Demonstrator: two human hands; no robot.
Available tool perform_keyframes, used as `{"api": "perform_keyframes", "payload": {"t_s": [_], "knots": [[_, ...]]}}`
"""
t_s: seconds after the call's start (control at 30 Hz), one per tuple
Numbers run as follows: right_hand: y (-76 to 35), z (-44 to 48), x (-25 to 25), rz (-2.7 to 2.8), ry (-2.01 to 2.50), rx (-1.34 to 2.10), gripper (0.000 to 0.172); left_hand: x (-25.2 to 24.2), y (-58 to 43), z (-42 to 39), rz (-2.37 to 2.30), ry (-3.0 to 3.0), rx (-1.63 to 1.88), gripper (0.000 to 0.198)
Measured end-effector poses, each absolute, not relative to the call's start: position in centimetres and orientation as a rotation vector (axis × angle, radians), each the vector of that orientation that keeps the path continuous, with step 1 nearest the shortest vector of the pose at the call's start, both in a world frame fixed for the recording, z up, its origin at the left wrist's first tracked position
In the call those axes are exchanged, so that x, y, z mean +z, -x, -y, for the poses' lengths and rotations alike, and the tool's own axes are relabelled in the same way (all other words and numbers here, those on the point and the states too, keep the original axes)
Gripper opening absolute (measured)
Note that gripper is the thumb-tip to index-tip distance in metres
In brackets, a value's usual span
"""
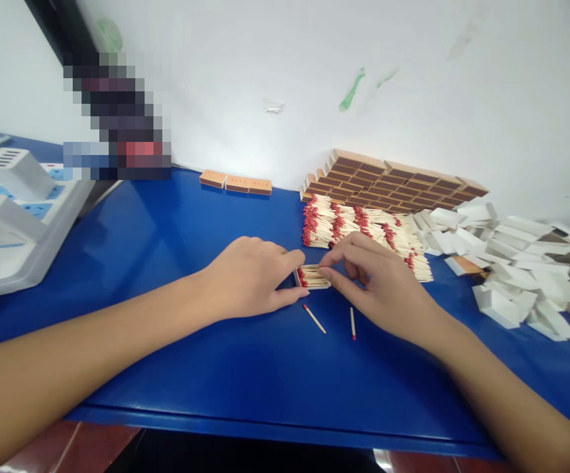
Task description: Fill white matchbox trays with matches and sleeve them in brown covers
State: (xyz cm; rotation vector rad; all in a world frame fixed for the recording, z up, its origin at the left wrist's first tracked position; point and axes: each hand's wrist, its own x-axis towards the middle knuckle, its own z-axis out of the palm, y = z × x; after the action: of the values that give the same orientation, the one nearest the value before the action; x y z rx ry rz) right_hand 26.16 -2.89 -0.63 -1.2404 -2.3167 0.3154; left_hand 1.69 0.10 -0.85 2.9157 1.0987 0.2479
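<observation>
A small white matchbox tray (316,286) filled with red-tipped matches (314,276) lies on the blue table between my hands. My left hand (258,276) grips its left end between thumb and forefinger. At the tray's right end, the thumb and forefinger of my right hand (371,269) are pinched together over the plain ends of the matches. What sits between those fingertips is too small to tell. Just in front of the tray are two loose matches, one slanted (314,318) and one nearly upright in view (352,323).
Behind my right hand lies a pile of loose matches (358,220). Brown matchboxes (393,177) are stacked against the wall, with several more (236,182) farther left. Empty white trays (521,263) are heaped at right. A power strip with plugs (33,243) occupies the left.
</observation>
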Motion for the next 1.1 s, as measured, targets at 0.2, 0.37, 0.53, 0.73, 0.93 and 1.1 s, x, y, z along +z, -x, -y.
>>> {"api": "perform_keyframes", "payload": {"t_s": [0.2, 0.37, 0.53, 0.73, 0.93, 1.1], "knots": [[-25.2, 4.8, 0.6, 2.467, 1.297, 0.585, 0.016, -1.0, -1.7, -0.2, -1.089, -2.926, 0.27, 0.03], [-24.9, 6.0, 1.0, 2.588, 1.301, 0.706, 0.015, -1.0, -1.7, -0.3, -1.089, -2.909, 0.274, 0.031], [-25.8, 5.1, 0.6, 2.528, 1.26, 0.577, 0.015, -1.0, -1.7, -0.2, -1.095, -2.896, 0.249, 0.032], [-26.0, 3.6, -0.2, 2.397, 1.259, 0.257, 0.012, -0.9, -1.8, -0.1, -1.069, -2.885, 0.266, 0.035], [-26.3, 3.5, 0.2, 2.455, 1.238, 0.272, 0.012, -0.9, -1.8, 0.0, -1.052, -2.907, 0.243, 0.034], [-29.2, 3.1, 1.5, 2.463, 1.317, 0.571, 0.015, -0.8, -1.8, -0.1, -1.033, -2.896, 0.199, 0.035]]}}
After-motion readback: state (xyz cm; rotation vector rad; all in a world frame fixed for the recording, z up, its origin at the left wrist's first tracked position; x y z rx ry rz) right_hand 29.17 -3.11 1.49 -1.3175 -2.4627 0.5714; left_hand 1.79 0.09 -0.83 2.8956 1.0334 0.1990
